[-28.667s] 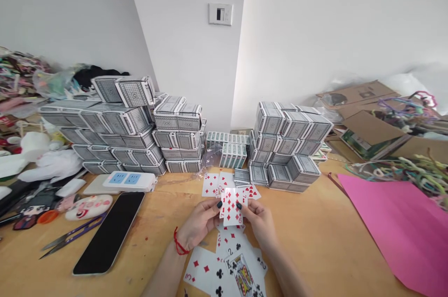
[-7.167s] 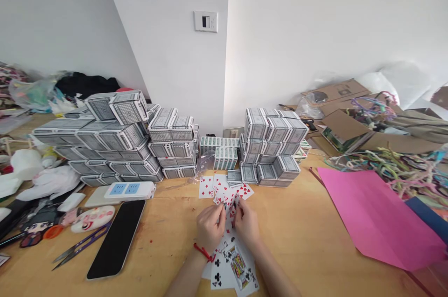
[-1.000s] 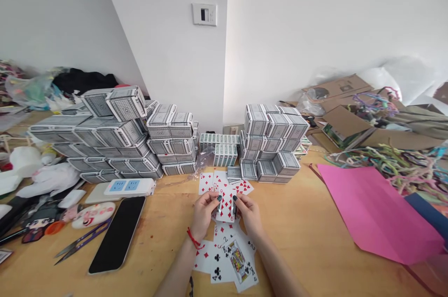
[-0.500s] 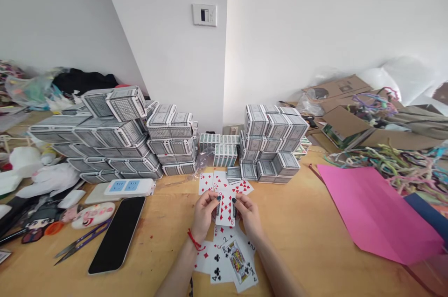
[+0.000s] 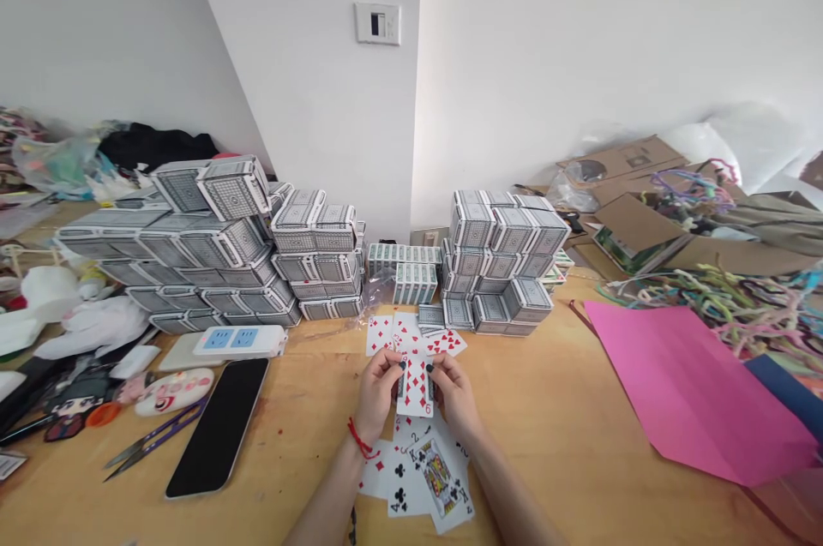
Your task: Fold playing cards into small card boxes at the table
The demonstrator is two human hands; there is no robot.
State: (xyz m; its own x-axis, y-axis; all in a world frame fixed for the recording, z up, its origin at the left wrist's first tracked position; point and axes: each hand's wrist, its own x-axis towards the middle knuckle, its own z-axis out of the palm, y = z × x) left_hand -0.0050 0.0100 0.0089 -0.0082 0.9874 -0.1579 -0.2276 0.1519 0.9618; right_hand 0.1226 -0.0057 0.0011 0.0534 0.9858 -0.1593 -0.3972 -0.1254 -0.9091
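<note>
A nine of diamonds (image 5: 415, 389) faces up between my two hands. My left hand (image 5: 378, 396) pinches its left side with thumb and fingers, and my right hand (image 5: 453, 394) does the same on the right. Dark patterned card backs peek out at both sides of it, so more card is held there; how it is joined is hidden. Below the hands a king of clubs (image 5: 438, 482) overlaps a four of clubs (image 5: 399, 490) and other loose cards. Beyond the fingers lie more red-suited cards (image 5: 381, 333), with a small patterned card piece (image 5: 430, 318) touching them.
Stacked blocks of grey-backed cards rise at left (image 5: 225, 246) and right (image 5: 507, 229). Green-edged card packs (image 5: 415, 282) stand between. A phone (image 5: 219, 430), thread snips (image 5: 154, 441) and a power strip (image 5: 239, 341) lie left. Pink paper (image 5: 694, 392) and pipe cleaners (image 5: 720, 297) are right.
The camera view has shifted very slightly. Both hands keep their grip on the cards in nearly the same place; the nine's top edge shows less clearly now.
</note>
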